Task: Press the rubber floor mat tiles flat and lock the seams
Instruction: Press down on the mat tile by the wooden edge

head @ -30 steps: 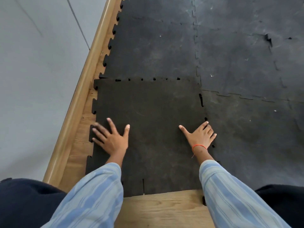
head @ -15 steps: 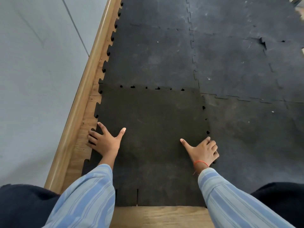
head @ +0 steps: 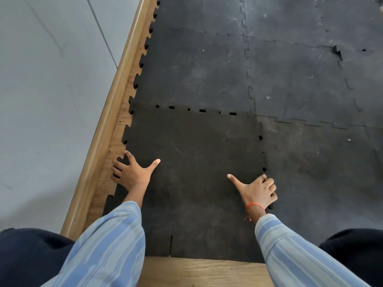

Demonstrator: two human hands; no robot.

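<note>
1. The near mat tile point(head: 194, 162) lay on the wooden floor point(head: 192, 272), beside the baseboard point(head: 116, 96).
2. The left hand point(head: 132, 175) pressed flat on its left toothed edge, fingers spread, gripping nothing.
3. The right hand point(head: 259, 189) pressed its right seam with fingers curled, thumb out.
4. Small gaps showed along the far seam point(head: 201, 110).

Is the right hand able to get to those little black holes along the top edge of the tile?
Probably yes. The right hand rests at the tile's right seam, and only bare mat lies between it and the gaps, though leaning forward looks necessary.
</note>
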